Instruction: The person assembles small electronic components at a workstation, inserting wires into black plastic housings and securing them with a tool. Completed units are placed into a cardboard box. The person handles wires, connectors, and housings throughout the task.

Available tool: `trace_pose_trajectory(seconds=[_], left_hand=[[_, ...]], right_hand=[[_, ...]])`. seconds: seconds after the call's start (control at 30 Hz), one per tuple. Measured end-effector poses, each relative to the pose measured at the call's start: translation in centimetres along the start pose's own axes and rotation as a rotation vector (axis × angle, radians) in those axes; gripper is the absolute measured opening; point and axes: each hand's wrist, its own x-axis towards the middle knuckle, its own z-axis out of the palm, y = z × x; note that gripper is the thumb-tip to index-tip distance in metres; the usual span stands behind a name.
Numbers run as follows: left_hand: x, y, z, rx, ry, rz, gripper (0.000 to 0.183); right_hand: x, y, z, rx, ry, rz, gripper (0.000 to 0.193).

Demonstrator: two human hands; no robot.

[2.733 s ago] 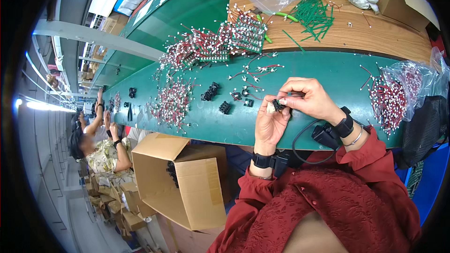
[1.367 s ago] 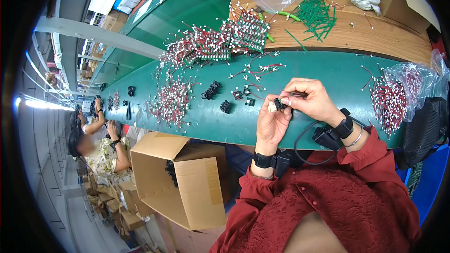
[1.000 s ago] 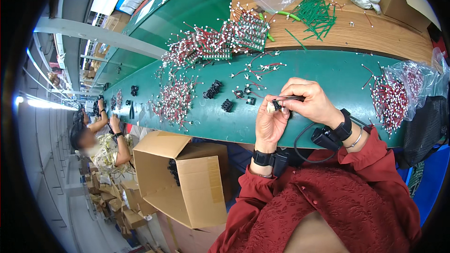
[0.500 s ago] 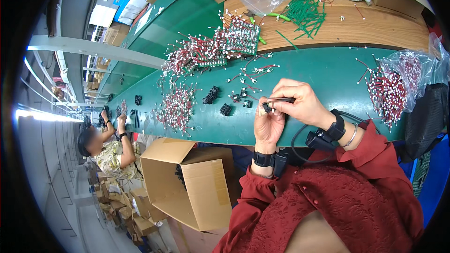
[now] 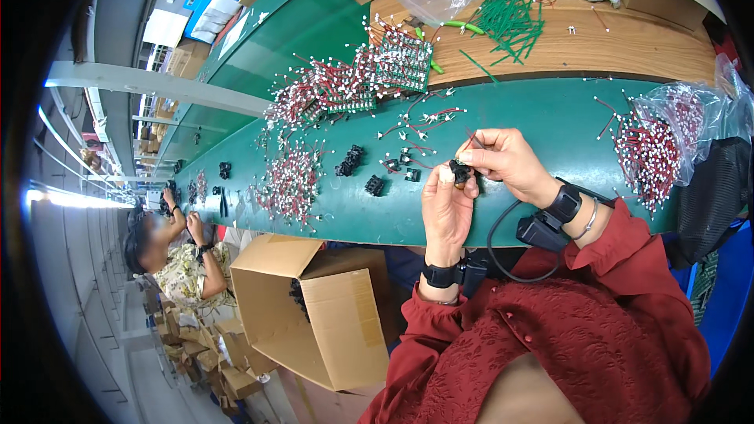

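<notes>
Black component [image 5: 459,173] is held near blocks [image 5: 375,185] and wired connectors [image 5: 288,184].

A small black plastic component [image 5: 457,173], blocky and uneven in outline, is held up over the green table [image 5: 393,224], clear of its surface. It sits between the two hands: the fingers of the left hand [image 5: 446,216] grip it from the left and below, while those of the right hand [image 5: 510,166] close in at its upper right edge. The fingertips cover part of its outline, and its finer details are too small to tell. A thin red wire [image 5: 473,138] shows just above the right fingertips, slanting; where its lower end goes is hidden.
</notes>
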Motion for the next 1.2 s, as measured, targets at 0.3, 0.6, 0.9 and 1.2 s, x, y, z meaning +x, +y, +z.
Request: trace_pose_trajectory(seconds=[0.3, 0.6, 0.9, 1.2], left_hand=[[-0.7, 1.1, 1.0, -0.075, 0.067, -0.103, 0.023], [0.0, -0.1, 0.4, 0.363, 0.092, 0.289, 0.028], [0.1, -0.5, -0.6, 0.273, 0.066, 0.342, 0.029], [-0.2, -0.1, -1.1, 0.298, -0.046, 0.36, 0.027]], right_hand=[[0.2, 0.0, 0.0, 0.071, 0.093, 0.06, 0.014], [0.4, 0.7, 0.5, -0.077, 0.084, -0.165, 0.011], [0.4, 0.6, -0.1, -0.4, 0.051, -0.254, 0.009], [-0.2, -0.2, -0.1, -0.267, -0.076, -0.159, 0.008]])
